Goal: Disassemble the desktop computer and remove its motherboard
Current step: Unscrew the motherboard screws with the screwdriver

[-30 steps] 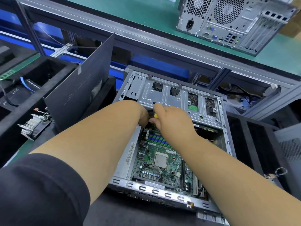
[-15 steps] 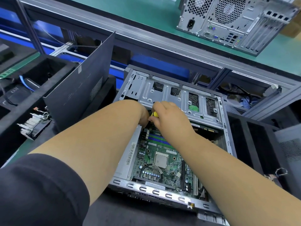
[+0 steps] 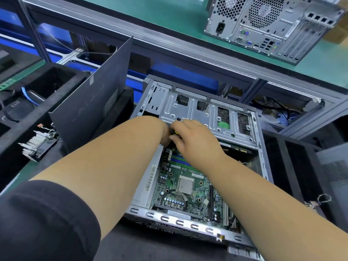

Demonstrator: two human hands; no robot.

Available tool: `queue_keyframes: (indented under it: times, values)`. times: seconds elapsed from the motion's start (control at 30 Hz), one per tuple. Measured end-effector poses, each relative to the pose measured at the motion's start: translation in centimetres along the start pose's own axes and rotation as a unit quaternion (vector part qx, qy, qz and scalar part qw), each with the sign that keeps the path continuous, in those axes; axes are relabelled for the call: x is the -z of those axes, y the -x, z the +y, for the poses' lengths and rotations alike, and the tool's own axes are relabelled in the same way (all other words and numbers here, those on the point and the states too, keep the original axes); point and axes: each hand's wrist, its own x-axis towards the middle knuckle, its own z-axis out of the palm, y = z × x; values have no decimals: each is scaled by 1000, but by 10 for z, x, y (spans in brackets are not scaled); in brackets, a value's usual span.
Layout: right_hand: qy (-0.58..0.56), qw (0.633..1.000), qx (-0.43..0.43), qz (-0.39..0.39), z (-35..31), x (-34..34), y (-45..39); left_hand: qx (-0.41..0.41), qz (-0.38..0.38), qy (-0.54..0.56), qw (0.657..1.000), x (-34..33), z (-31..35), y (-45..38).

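An open desktop case (image 3: 260, 147) lies on its side in front of me. Inside it sits the green motherboard (image 3: 199, 187) with a bare silver CPU and blue and green memory slots. My right hand (image 3: 192, 136) grips a yellow-handled screwdriver (image 3: 176, 132) at the board's far left corner, under the silver drive cage (image 3: 188, 110). My left hand (image 3: 164, 135) reaches in beside it; its fingers are hidden behind the wrist and the right hand.
The removed dark side panel (image 3: 94, 110) leans upright to the left of the case. A finned heatsink with fan (image 3: 35, 145) lies further left beside black foam trays (image 3: 37, 85). A second computer tower (image 3: 271, 25) stands on the green mat beyond the rail.
My right hand shifted slightly on the screwdriver handle, showing more of the yellow tip. Both arms stay at the same corner.
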Motion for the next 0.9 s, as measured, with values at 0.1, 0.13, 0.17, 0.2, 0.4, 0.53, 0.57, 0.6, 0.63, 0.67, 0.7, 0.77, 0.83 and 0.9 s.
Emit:
queue_keyframes:
  times: [0.1, 0.13, 0.17, 0.2, 0.4, 0.53, 0.57, 0.6, 0.63, 0.67, 0.7, 0.77, 0.83, 0.9]
  values:
    - [7, 1000, 2, 13, -1, 0, -1, 8, -2, 11, 1000, 1, 0, 2]
    - [3, 1000, 0, 17, -1, -1, -1, 12, -6, 17, 1000, 1, 1, 1]
    - [-2, 1000, -8, 20, -1, -1, -1, 16, -9, 22, 1000, 1, 2, 2]
    - [-7, 1000, -20, 22, -2, -1, -2, 20, -13, 26, 999, 1, 2, 2]
    - [20, 998, -41, 36, -4, -2, 2, 26, -18, 44, 999, 1, 0, 2]
    - [-17, 997, -66, 46, -6, -4, 4, 21, -25, 35, 999, 2, 0, 2]
    - [-25, 996, -66, 53, -7, -4, 4, 19, -21, 35, 999, 2, -1, 2]
    - [-31, 995, -68, 59, -7, -4, 3, 17, -16, 35, 999, 3, -2, 3]
    - [-34, 995, -71, 61, -7, -4, 3, 17, -15, 37, 999, 3, -3, 4]
    - [-34, 995, -75, 59, -7, -5, 2, 20, -19, 39, 999, 3, -3, 5]
    - [-32, 995, -77, 55, -6, -6, 2, 20, -27, 37, 999, 3, -2, 4]
    - [-35, 994, -85, 53, -5, -7, 2, 7, -39, 24, 999, 2, 0, 3]
    - [-46, 993, -93, 54, -3, -7, 3, 0, -46, 7, 999, 2, 2, 0]
    - [-53, 994, -82, 46, -2, -6, 6, 3, -46, 0, 999, 0, 2, -2]
